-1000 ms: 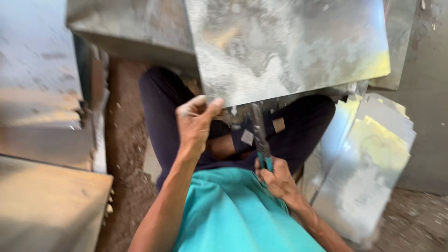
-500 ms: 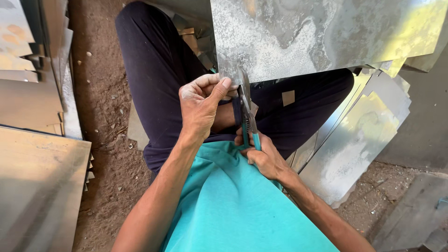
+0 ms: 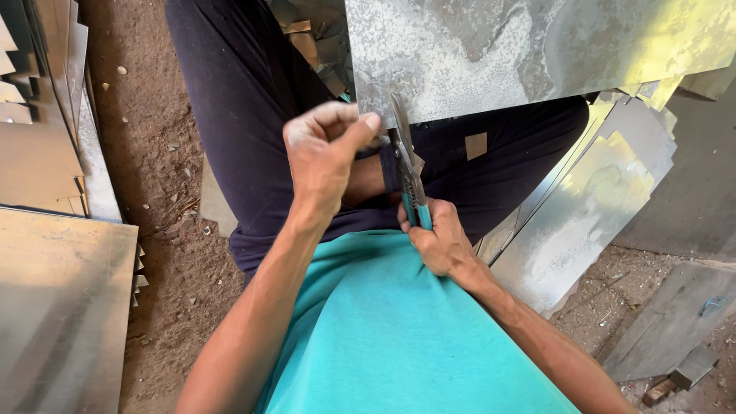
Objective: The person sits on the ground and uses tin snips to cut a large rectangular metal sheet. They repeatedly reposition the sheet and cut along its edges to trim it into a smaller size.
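Over the person's lap, a large grey metal sheet (image 3: 537,54) lies nearly flat, its near edge running left to right just above the knees. The shears (image 3: 406,165) meet that edge almost square on: their long axis runs from the belly away toward the sheet, blades tipped slightly left, the points at or just past the sheet's edge. Whether the blades are biting metal or only touching it cannot be told.

The right hand (image 3: 437,241) is clamped round the teal shear handles, close against the teal shirt (image 3: 399,337), so the sheet lies straight ahead of it, beyond the blades. The left hand (image 3: 326,153) is curled shut just left of the blades, thumb pressed toward the sheet's near corner; it seems to pinch the edge or a cut strip there, but the fingers hide what is held. This hand is the one nearer the sheet; the right reaches it only through the shears.

Dark trousers (image 3: 238,115) show on both sides beneath the sheet, with a small square offcut (image 3: 475,146) resting on the right thigh.

Nothing here serves as a container. Things stand in stacks instead: more cut sheets (image 3: 590,207) lean at the person's right, overlapping one another, and a pile of flat sheets (image 3: 54,307) lies at the left with further ones on edge behind it. Small scraps (image 3: 318,46) are heaped between the legs, partly under the big sheet. The earth floor (image 3: 153,153) is strewn with chips.
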